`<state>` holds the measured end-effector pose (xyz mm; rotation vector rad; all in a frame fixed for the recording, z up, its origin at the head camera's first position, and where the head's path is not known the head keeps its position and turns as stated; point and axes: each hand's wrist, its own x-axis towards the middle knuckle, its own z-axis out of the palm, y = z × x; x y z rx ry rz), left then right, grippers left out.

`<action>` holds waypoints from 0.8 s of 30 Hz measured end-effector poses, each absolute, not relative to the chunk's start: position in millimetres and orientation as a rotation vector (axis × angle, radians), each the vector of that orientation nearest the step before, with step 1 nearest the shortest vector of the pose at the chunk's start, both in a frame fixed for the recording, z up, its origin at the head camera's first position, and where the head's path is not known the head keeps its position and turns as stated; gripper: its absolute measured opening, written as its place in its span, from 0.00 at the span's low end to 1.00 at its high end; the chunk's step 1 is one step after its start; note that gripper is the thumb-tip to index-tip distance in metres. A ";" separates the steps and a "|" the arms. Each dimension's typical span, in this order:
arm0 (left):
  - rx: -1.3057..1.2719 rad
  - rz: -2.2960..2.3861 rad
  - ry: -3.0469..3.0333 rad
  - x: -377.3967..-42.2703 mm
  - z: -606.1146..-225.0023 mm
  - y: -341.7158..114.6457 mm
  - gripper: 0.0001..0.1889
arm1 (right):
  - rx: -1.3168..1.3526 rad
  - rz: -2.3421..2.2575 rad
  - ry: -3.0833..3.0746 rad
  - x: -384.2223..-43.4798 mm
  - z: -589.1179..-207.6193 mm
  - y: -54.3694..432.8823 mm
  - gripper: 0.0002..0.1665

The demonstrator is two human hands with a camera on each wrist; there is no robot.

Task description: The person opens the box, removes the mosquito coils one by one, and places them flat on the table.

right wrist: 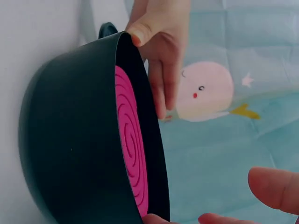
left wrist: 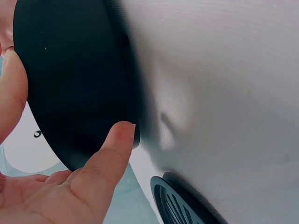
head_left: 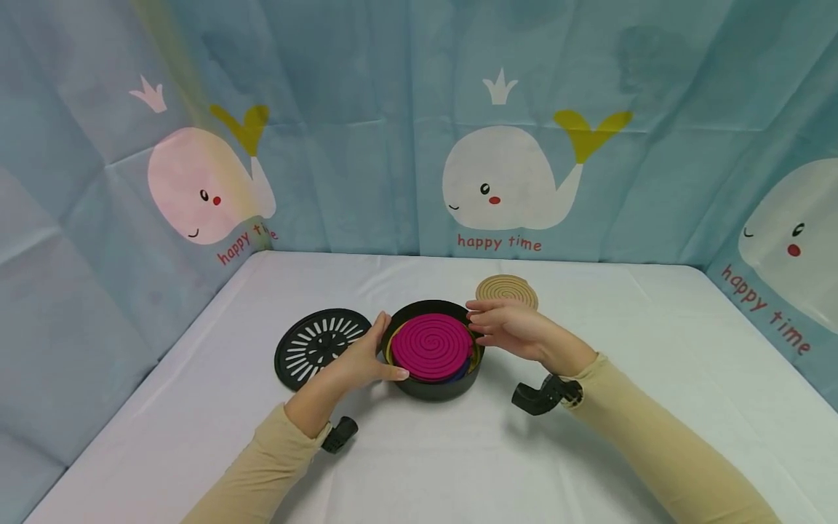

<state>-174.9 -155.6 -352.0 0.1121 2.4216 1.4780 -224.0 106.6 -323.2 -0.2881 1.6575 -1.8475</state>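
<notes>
A round black mosquito coil box (head_left: pixel 437 389) stands on the table between both hands. A pink mosquito coil (head_left: pixel 432 347) lies on top inside it, with yellow and dark blue edges showing underneath. My left hand (head_left: pixel 358 362) holds the left side of the box, thumb at the front rim and fingers farther back; the left wrist view shows the thumb (left wrist: pixel 117 140) against the black wall (left wrist: pixel 79 84). At the far right rim, my right hand (head_left: pixel 512 329) touches with its fingertips. Its thumb (right wrist: pixel 275 190) stands apart from the box in the right wrist view.
Left of the box lies a black slotted lid (head_left: pixel 306 351), partly covered by the left hand. A tan coil (head_left: pixel 507 290) is on the table behind the right hand. White cloth (head_left: pixel 419 466) covers the table, and a blue whale-print curtain (head_left: pixel 366 182) hangs behind it.
</notes>
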 end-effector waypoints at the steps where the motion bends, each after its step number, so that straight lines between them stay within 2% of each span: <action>1: 0.107 1.481 2.420 -175.2 -352.3 -155.6 0.59 | -0.288 -1.841 1.662 -224.3 -323.4 105.0 0.37; 14: 0.106 1.485 2.420 -173.0 -350.6 -154.8 0.58 | -0.272 -1.785 1.820 -222.2 -328.3 93.6 0.32; 24: 0.118 1.503 2.418 -172.0 -350.1 -154.9 0.58 | -0.275 -1.808 1.795 -221.4 -327.0 94.3 0.32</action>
